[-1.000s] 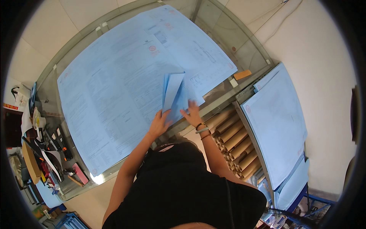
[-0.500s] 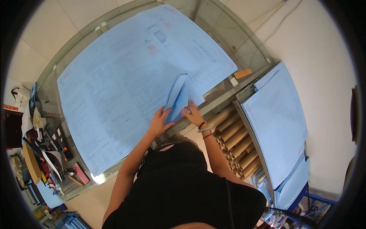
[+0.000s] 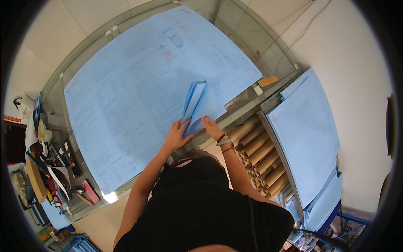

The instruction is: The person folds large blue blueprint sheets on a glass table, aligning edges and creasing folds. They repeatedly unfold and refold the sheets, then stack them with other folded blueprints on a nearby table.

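A large blue printed drawing sheet (image 3: 117,105) with red stamps lies spread over the glass table. Near its front edge stands a narrow pleated bundle of folded blue paper (image 3: 194,98). My left hand (image 3: 177,136) is closed round the lower left end of this bundle, its thumb lying along the near edge. To the right, my right hand (image 3: 211,126) has its fingers bent together at the lower right edge of the folded paper, apparently pinching it. Its fingertips are partly hidden. Bracelets circle my right wrist.
More blue sheets (image 3: 304,134) are stacked on a stand at the right, over brown cardboard tubes (image 3: 262,157). A small orange-brown block (image 3: 268,81) rests on the glass table (image 3: 262,38). Tools and a pink box (image 3: 90,191) crowd the left edge.
The folded bundle has narrowed and leans left, with a flap opened out on its right side. My right hand's fingers have drawn together at the paper's lower edge. My left hand stays nearly in place.
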